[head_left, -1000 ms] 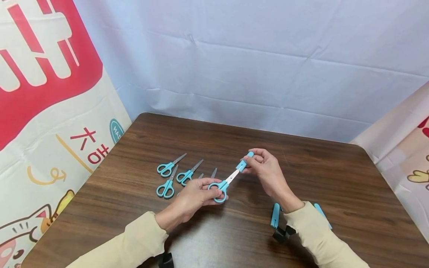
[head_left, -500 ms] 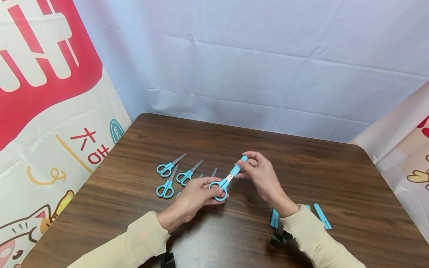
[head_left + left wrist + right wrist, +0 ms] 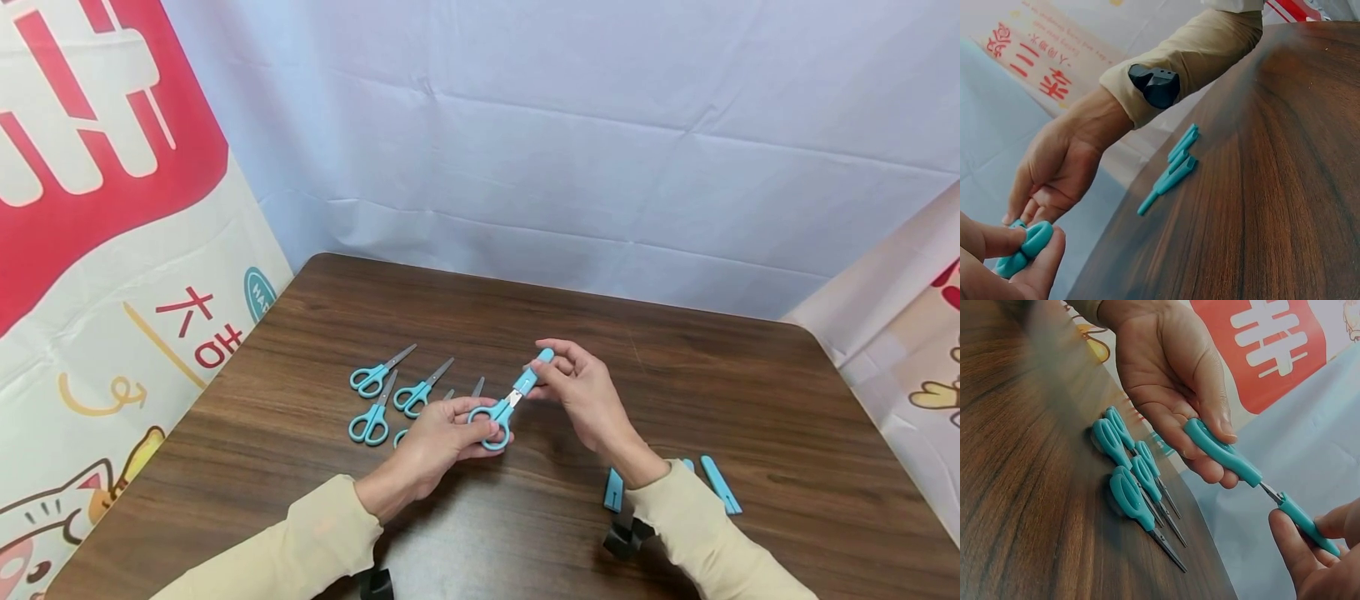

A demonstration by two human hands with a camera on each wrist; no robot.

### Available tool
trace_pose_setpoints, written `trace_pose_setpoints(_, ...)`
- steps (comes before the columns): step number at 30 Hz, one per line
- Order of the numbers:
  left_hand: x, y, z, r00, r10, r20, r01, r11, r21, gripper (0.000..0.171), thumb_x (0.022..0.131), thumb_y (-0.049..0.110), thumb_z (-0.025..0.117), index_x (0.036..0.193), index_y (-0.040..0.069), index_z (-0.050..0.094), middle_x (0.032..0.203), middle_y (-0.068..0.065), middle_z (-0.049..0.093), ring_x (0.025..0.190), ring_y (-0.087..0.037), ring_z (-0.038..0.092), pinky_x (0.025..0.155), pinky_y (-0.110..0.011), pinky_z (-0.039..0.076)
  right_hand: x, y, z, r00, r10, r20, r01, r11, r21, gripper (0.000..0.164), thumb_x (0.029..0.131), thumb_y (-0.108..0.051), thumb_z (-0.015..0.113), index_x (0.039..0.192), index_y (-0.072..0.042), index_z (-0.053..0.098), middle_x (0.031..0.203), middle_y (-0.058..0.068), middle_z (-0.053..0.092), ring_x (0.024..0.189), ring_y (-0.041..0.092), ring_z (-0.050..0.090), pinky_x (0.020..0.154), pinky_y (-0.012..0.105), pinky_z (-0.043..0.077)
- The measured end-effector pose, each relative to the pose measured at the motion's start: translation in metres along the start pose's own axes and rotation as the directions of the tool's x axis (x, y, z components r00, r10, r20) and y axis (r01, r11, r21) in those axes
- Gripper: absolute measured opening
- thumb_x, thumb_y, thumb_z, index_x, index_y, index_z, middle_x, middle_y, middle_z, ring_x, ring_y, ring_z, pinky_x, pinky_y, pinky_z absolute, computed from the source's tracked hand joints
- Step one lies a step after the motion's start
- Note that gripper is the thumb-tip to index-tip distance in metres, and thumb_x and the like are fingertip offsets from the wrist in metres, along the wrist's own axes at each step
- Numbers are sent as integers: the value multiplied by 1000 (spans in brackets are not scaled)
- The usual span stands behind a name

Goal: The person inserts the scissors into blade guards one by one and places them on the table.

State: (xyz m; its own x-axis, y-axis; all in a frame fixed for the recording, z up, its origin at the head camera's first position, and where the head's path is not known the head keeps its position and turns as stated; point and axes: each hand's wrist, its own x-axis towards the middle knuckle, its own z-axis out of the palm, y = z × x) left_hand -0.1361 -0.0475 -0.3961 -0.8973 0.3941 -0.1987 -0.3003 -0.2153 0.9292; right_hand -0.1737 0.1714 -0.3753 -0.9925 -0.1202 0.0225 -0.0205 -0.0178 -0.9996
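Observation:
My left hand (image 3: pixel 438 437) pinches the turquoise handles of a pair of scissors (image 3: pixel 1225 456) between thumb and fingers. The blades point away to the right and run into a turquoise blade cover (image 3: pixel 531 377). My right hand (image 3: pixel 588 400) pinches that cover near its rounded end. Between the cover's mouth and the handles a short length of bare metal blade shows. In the right wrist view the scissors and cover lie in one line, held above the wooden table (image 3: pixel 712 375).
Several more turquoise scissors (image 3: pixel 371 423) with bare blades lie on the table left of and behind my left hand, which hides part of them. Loose blade covers (image 3: pixel 722 483) rest near my right forearm, partly hidden by the sleeve. White cloth (image 3: pixel 525 167) hangs behind the table.
The right hand has moved down and left with the cover, which has slid farther over the blades, so less metal shows. The left hand has barely moved.

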Motion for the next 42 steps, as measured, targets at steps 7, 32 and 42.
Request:
trace_pose_setpoints(7,-1,1,0,1000,-5,-4,4,1000,-13,36,99,-4,64,134,-10,58,101,-15,75,95,-22,75,88,-38,61,-2,-1,1,1000,-19,7,19,1000,6,39,103,-4,62,141,1,52,121,35,62,83,18,71,83,41,62)
trace_pose_setpoints(32,1,2,-1,1000,3,-3,-3,1000,11,37,99,-3,65,134,-12,57,103,-18,75,97,-26,76,88,-38,61,-2,0,6,998,-64,-12,64,998,17,37,102,-3,65,136,6,54,107,27,68,79,20,73,78,38,63)
trace_pose_setpoints(42,2,-2,-1,1000,-2,-10,2,1000,-10,36,99,-4,64,134,-12,58,102,-19,75,96,-27,76,88,-38,61,-5,3,6,998,-64,24,64,998,6,35,102,-3,64,135,4,56,103,21,72,78,21,73,79,41,63)
